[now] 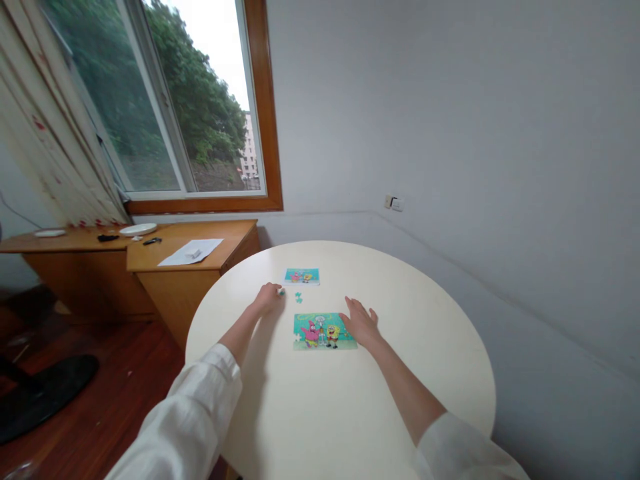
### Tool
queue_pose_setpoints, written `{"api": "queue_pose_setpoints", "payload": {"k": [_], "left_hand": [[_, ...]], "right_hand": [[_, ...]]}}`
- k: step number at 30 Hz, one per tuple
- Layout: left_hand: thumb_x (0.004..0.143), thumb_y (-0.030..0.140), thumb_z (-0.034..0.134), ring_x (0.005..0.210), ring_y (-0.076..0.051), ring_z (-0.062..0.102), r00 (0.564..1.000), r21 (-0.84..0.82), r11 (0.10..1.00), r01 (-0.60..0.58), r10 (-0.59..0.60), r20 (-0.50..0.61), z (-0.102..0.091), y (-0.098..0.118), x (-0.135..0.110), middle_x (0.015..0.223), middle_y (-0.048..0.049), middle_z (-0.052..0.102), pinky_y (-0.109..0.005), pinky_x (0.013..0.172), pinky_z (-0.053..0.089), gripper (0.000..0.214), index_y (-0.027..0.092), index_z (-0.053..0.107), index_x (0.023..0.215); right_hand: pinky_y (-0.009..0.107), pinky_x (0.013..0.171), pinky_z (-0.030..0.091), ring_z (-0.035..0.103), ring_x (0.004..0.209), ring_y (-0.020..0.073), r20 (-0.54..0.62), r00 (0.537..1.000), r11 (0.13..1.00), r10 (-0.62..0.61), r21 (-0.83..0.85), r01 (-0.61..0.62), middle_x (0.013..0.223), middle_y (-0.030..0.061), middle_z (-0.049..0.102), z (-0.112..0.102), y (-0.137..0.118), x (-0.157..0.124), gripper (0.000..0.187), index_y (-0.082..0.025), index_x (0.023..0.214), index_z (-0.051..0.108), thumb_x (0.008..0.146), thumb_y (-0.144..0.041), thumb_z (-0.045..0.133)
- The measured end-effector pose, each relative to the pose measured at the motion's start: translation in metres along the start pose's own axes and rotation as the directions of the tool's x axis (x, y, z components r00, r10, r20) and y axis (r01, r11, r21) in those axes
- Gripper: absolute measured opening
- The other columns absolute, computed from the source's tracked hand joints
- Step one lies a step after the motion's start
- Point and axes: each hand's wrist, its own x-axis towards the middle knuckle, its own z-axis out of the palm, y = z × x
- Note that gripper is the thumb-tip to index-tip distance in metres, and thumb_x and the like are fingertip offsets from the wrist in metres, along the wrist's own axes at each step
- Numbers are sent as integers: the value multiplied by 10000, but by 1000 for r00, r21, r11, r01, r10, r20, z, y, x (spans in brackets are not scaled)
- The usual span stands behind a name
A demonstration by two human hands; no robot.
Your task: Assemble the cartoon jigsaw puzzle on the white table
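A jigsaw puzzle with pink and yellow cartoon figures on a teal ground lies flat on the round white table. Pale gaps show near its left and right sides. My left hand is left of and beyond it, fingertips pinched on a small puzzle piece. Just right of that, two loose teal pieces lie close together. At the puzzle's right edge rests my right hand, fingers spread and thumb over the edge, holding nothing I can see. Farther back lies a small reference picture with similar figures.
Left of the table stands a wooden desk bearing a paper sheet with a small white box, and a white plate. A wall with a socket rises behind. A black round base stands on the floor.
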Motion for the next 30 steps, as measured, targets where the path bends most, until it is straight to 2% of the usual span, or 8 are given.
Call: {"api": "queue_pose_setpoints", "payload": {"k": [5,9,22,30], "left_hand": [[757,198,523,918,-200,597,998,11,998,65,-65,-19,9,2,2,1013,-94,646,-252,794,441,296,171,646,1025],[763,178,504,897,-203,601,997,17,997,78,-78,-14,12,6,3,1009,-104,641,-250,749,447,266,163,657,979],[798,170,464,938,-221,583,1000,105,994,-3,4,-10,8,11,-5,1007,-159,617,-267,801,422,234,98,627,951],[851,151,346,943,-232,566,998,210,976,-52,60,-35,0,16,-20,1012,-168,584,-299,784,418,293,78,592,995]], "right_hand": [[478,1062,119,318,1286,200,-8,1000,1000,2,0,-2,1415,105,336,-1,-3,-4,492,-194,1354,329,879,-318,362],[470,1059,132,342,1269,208,-8,1000,1000,2,-10,-2,1409,104,346,-4,-6,-6,487,-189,1350,338,880,-320,358],[442,1063,133,325,1276,182,11,1000,998,22,-51,-22,1414,90,338,-2,-2,-2,483,-197,1349,337,887,-337,331],[435,1061,133,315,1281,178,19,1000,998,17,-65,-16,1410,87,341,-4,-1,0,472,-202,1336,362,885,-332,316]]}}
